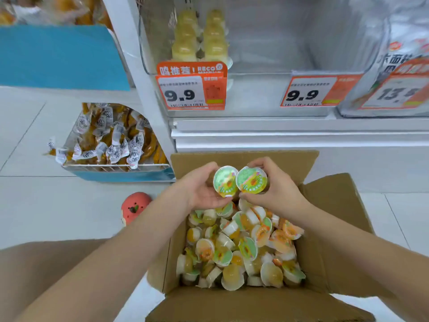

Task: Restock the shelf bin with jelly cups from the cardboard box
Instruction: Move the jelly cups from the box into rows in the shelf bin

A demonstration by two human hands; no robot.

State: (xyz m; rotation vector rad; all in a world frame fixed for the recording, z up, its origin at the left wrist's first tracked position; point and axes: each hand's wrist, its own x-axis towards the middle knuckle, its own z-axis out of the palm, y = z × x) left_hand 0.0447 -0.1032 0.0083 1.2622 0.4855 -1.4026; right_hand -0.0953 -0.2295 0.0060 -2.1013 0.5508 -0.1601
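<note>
jelly cups fill the cardboard box (pixel 329 228), and two are lifted above its far end: the left hand (pixel 204 187) holds a green-lidded cup (pixel 224 181), the right hand (pixel 274 184) holds its twin (pixel 251 180), each grip curled round a cup, the lids touching and facing the camera. the clear shelf bin (pixel 267 73) lies straight ahead and above, both hands about equally near. the cups are small, round, glossy plastic with foil lids; the bin is clear and smooth.

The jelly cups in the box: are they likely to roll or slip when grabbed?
Probably. The jelly cups are round and lie tilted in a loose heap, so neighbours may shift. Each hand holds one easily, suggesting they are light.
</note>
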